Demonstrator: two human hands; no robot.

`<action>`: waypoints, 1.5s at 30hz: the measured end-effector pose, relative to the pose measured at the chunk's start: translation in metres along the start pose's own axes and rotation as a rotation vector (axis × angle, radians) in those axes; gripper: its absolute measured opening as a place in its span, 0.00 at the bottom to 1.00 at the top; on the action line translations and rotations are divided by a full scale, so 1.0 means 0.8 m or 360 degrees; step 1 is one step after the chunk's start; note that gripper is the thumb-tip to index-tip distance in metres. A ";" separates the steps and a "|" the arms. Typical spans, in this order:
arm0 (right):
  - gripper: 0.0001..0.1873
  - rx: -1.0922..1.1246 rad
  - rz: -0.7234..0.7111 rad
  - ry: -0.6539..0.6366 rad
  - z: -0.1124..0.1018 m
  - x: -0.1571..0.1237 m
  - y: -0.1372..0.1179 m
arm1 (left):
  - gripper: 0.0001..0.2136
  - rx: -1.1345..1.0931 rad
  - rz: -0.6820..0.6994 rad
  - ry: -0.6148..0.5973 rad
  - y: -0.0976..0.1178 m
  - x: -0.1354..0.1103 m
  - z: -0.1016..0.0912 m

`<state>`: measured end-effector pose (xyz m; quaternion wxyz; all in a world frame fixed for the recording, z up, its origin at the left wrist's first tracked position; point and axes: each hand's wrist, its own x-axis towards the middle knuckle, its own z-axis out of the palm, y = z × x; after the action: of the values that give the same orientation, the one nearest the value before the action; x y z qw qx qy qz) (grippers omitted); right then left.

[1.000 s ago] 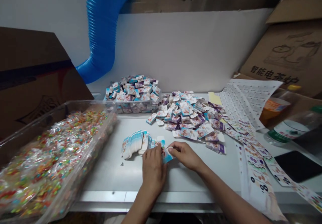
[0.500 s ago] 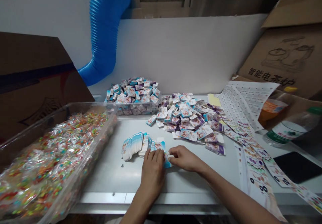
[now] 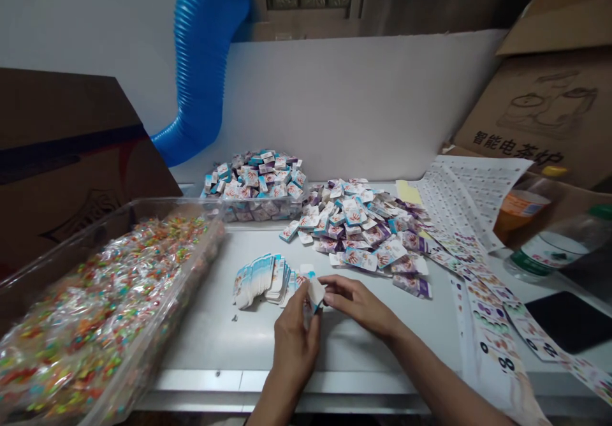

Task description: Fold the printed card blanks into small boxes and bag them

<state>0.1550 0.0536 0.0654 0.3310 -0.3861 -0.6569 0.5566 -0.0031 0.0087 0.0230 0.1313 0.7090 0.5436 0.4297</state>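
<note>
From here, the small carton [image 3: 315, 293] sits tilted in the left hand's [image 3: 295, 333] pinch, directly left of the right hand's [image 3: 361, 305] half-curled fingertips, whose grip I can't tell, its long axis unclear.

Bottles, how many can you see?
2: the green-capped bottle, at the right behind the black flat object, and the yellow-capped bottle, farther back beside the printed sheets. Others may be hidden.

- Grey flat-topped table [image 3: 205, 333], bearing a loose pile of small white-blue-purple cardboard boxes [image 3: 354, 212]
- Left of the pile: clear rectangular plastic bin [image 3: 262, 209]
- Nearer-left of it: fanned flat white-blue cartons [image 3: 258, 279]
- Right of it: colour-printed white paper strips [image 3: 490, 317], flat black rectangle [image 3: 568, 321]
</note>
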 end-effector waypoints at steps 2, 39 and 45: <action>0.20 0.0301 -0.0030 0.0008 0.009 -0.010 0.006 | 0.21 -0.0070 -0.0078 0.0039 0.002 0.001 0.001; 0.25 -0.1653 -0.0157 0.0240 0.065 -0.041 0.014 | 0.27 0.0248 0.0448 0.0132 -0.023 -0.030 0.025; 0.24 -0.1493 -0.0110 0.0199 0.058 -0.037 0.015 | 0.30 0.0075 0.0153 0.0029 -0.018 -0.032 0.022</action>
<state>0.1304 0.0068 0.0461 0.1782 -0.5045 -0.8287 0.1642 -0.0003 -0.0034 -0.0087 0.0889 0.7333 0.5199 0.4290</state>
